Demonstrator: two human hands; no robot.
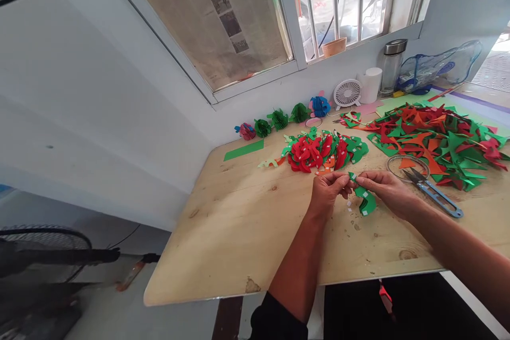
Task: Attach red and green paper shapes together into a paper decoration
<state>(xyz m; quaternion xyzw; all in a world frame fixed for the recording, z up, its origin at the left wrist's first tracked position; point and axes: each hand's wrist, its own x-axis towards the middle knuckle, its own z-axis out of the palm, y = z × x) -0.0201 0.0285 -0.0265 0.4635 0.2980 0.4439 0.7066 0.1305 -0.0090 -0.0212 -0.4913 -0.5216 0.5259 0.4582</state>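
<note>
Between my two hands is a curved green paper cutout [367, 202] with small white squares stuck on it. My left hand [330, 189] pinches its upper end from the left. Just beside it, the fingertips of my right hand [380, 185] close on the same end. The cutout's lower part hangs down over the wood, and my fingers hide some of its tip. A few tiny white squares [349, 205] lie on the table under my left fingers. Behind my hands sits a pile of red and green paper cutouts [314, 151], many with white squares on them.
Thread snips [436, 195] and a metal ring [408, 166] lie right of my hands, before a heap of paper scraps [442, 141]. Several folded-paper figures [279, 119], a small white fan [347, 94] and a glass bottle [392, 69] line the wall. The wooden table [223, 228] has a rounded left corner.
</note>
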